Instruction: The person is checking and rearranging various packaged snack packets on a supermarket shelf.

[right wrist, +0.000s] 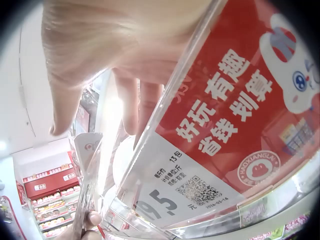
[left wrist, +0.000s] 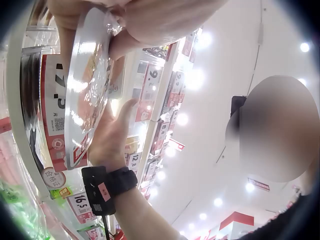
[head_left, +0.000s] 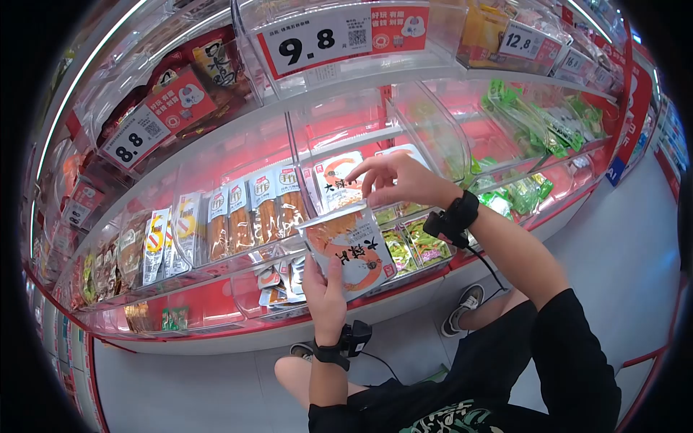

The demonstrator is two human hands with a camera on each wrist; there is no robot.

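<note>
My left hand (head_left: 325,297) grips a flat plastic snack packet (head_left: 354,252) by its lower left edge, thumb across the front. The packet is silvery white with dark characters, an orange curved band and reddish-brown food showing through. In the left wrist view this packet (left wrist: 87,95) appears nearly edge-on. Just beyond it my right hand (head_left: 408,182) hovers at the shelf bin, holding nothing, its fingers loosely bent and spread. Similar white packets (head_left: 336,177) stand upright in that bin, close to the right fingertips. In the right wrist view a red-and-white price card (right wrist: 225,110) overlaps part of the hand.
Clear plastic dividers (head_left: 294,155) separate the bins. Brown snack packs (head_left: 242,216) stand to the left, green packets (head_left: 530,191) lie to the right. A 9.8 price sign (head_left: 310,49) fronts the upper shelf. Small packets (head_left: 285,281) fill a lower bin.
</note>
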